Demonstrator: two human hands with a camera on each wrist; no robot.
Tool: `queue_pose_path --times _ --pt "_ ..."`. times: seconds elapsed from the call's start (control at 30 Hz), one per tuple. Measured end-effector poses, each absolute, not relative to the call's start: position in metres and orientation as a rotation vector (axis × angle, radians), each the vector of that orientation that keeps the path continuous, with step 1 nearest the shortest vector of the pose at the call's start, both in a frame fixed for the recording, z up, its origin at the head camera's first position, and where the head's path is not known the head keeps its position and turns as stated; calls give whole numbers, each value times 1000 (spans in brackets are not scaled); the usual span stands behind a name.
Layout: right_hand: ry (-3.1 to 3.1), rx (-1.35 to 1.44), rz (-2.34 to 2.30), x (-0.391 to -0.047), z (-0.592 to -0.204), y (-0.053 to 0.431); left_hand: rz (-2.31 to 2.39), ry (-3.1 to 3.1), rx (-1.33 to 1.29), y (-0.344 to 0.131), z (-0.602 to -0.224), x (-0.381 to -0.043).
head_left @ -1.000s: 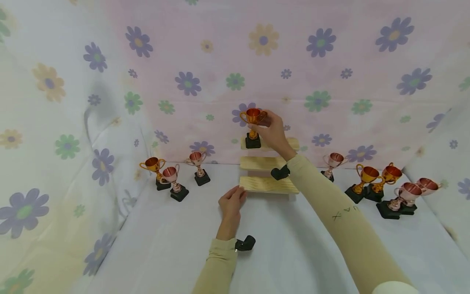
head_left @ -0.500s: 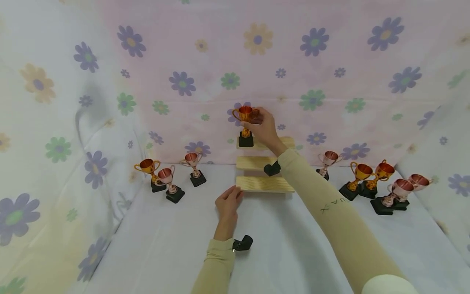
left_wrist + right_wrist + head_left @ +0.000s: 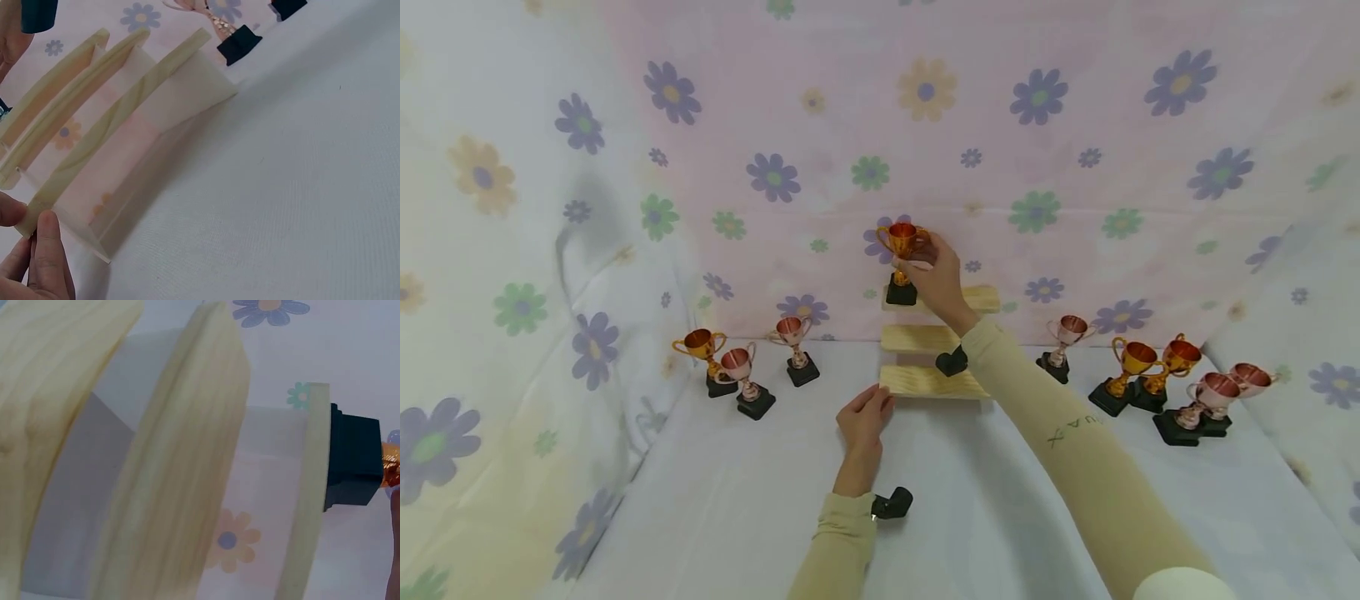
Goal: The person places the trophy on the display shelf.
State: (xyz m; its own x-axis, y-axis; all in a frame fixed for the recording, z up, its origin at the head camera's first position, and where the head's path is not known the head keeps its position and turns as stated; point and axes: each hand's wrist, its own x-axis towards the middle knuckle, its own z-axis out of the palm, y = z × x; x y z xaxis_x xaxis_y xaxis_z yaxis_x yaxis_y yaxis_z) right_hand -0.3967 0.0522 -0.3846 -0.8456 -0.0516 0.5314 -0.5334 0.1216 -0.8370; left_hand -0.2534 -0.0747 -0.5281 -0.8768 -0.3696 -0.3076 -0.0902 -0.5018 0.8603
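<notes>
Gold trophy (image 3: 902, 238): upright, black base (image 3: 355, 459) on the left end of the top board (image 3: 306, 506) of a three-step shelf (image 3: 917, 337).
Right hand (image 3: 938, 275): pinches the trophy around lower cup and upper stem.
Left hand (image 3: 861, 417): thumb and fingers pinch the left end of the lowest board (image 3: 112, 128).
Trophy handling: probably light, stiff plastic; glossy skin, likely a little slippery.
Trophy grip: stem or underside of cup looks safest; thin handles could snap.
Trophy look: shiny orange-gold, reddish inside, two looped handles, blocky dark foot.
Shelf look: pale grained wood, see-through sides; likely light enough to shift.
</notes>
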Motion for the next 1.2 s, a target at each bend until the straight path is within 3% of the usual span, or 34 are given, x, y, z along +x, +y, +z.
queue_pose_path --times 0.23,0.4,0.77,1.2 --pt "-1965 558 1881 -379 -402 78 -2493 -1456 700 -73 -523 -251" --pt "-1891 491 1973 -347 -411 108 -2479 -1446 705 -73 -525 -253" --pt "-1724 179 1954 -291 -491 175 -2462 -1460 741 -74 -527 -254" --pt "-1896 -229 1842 -256 -515 228 -2450 -1459 749 -70 -524 -252"
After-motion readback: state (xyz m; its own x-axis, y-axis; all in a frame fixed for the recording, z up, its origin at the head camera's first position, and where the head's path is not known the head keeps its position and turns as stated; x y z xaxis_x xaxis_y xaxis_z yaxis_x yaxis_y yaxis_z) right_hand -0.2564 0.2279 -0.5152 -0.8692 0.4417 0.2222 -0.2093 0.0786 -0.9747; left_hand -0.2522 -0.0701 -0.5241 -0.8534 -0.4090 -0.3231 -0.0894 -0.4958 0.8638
